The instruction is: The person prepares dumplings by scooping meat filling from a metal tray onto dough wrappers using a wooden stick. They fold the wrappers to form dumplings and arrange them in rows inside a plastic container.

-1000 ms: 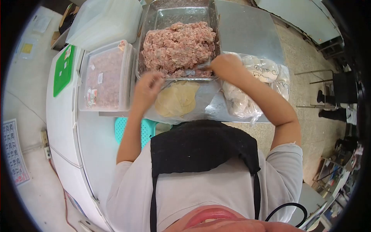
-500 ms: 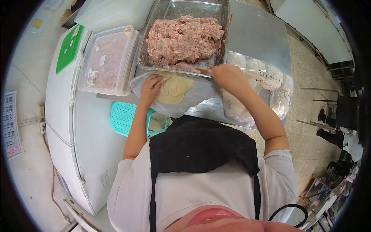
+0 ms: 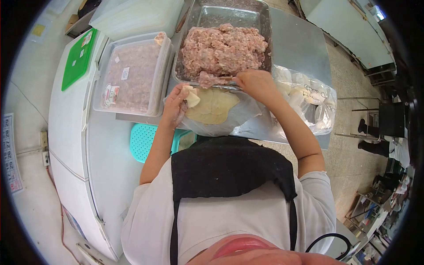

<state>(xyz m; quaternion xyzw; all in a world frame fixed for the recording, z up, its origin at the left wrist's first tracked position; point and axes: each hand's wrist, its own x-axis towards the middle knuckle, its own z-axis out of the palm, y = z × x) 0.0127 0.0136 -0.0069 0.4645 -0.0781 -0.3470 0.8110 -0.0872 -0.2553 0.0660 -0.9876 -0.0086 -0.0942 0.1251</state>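
My left hand [image 3: 176,105] is closed on a thin pale dough wrapper [image 3: 192,97], raised at the left edge of a layer of round yellowish wrappers [image 3: 213,106] on a plastic sheet [image 3: 245,115]. My right hand [image 3: 257,85] grips a thin spatula [image 3: 226,79], its far end bearing a lump of minced meat [image 3: 207,80] at the near rim of the metal tray. A large mound of minced meat [image 3: 225,49] fills the middle of that metal tray [image 3: 267,26].
Left of the tray stands a lidded plastic container [image 3: 132,73] of meat. Plastic bags [image 3: 304,99] with white contents lie at the right. A green board [image 3: 79,59] rests on a white freezer [image 3: 68,128]. A turquoise stool [image 3: 143,142] is below the table. Someone's legs [image 3: 373,146] show far right.
My left hand has lifted a wrapper off the layer. The spatula's end has come up with a lump of meat by the tray's rim. The view has shifted slightly.
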